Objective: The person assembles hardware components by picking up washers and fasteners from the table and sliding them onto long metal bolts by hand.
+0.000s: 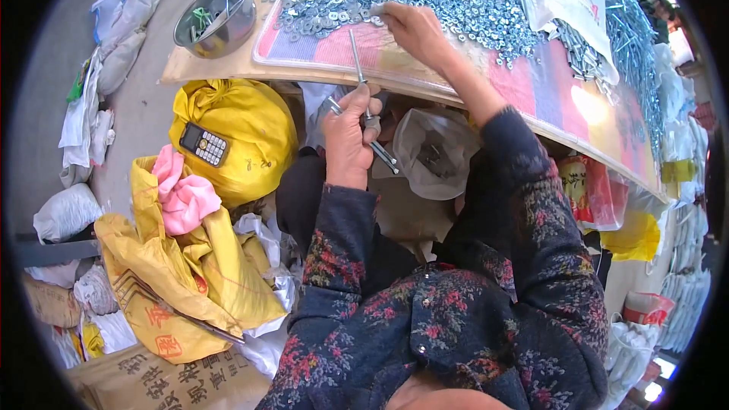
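My left hand (pixel 351 133) is closed around several long metal bolts. One bolt (pixel 355 49) points up toward the table, while another bolt (pixel 385 156) slants down out of the fist. My right hand (pixel 414 30) reaches over the table's front part, thumb and fingers pinched together at the edge of a wide pile of small metal washers (pixel 448 4). Whatever sits between those fingertips is too small to make out. Under the washers lies a clear sheet over a striped pink, blue and yellow cloth (pixel 456 68).
A steel bowl (pixel 216 19) stands at the table's left corner. Below hangs a white-lined bin (pixel 433 153). To the left are a yellow bundle (pixel 250 137) with a keypad phone (pixel 203 144) and a yellow sack (pixel 175 273). Long bolts (pixel 638 61) and a white sack (pixel 558 0) lie at right.
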Demonstrator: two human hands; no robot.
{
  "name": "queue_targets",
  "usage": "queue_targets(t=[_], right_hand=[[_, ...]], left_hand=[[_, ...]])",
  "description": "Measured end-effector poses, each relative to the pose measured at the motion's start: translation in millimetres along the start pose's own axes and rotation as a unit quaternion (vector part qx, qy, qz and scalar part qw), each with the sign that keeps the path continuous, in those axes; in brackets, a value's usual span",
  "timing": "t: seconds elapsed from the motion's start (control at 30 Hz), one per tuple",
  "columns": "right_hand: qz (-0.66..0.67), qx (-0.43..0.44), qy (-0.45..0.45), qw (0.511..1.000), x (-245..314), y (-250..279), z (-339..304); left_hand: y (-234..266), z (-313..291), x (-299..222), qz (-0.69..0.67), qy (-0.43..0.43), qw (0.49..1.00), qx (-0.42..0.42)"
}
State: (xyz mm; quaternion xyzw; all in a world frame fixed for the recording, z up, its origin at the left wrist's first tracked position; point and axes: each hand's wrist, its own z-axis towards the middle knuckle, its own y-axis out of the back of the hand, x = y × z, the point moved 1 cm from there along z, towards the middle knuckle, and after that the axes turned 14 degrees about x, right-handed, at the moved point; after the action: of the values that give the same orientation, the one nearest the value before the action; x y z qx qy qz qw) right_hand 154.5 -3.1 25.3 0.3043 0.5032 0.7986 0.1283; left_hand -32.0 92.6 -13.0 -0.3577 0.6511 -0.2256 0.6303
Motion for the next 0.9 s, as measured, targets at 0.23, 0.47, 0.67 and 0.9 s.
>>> queue_targets(t=[0.23,0.47,0.67,0.9], right_hand=[[-0.118,-0.056,-0.109,0.985,-51.4,19.1,46.8],[-0.179,0.039,0.011,0.983,-14.9,-7.3,-4.2],[-0.081,-0.092,-0.086,0.989,-43.5,31.7,-57.5],[0.073,-0.053,-0.145,0.985,-33.6,27.4,-55.6]], left_hand=[[-3.6,3.9,-0.1,-0.013,0.008,1.000,-0.002],[-8.5,5.8,5.8,-0.016,0.022,1.000,0.002],[-12.5,2.3,12.5,0.006,0.038,0.999,0.012],[-21.3,2.8,17.8,0.008,0.040,0.999,0.029]])
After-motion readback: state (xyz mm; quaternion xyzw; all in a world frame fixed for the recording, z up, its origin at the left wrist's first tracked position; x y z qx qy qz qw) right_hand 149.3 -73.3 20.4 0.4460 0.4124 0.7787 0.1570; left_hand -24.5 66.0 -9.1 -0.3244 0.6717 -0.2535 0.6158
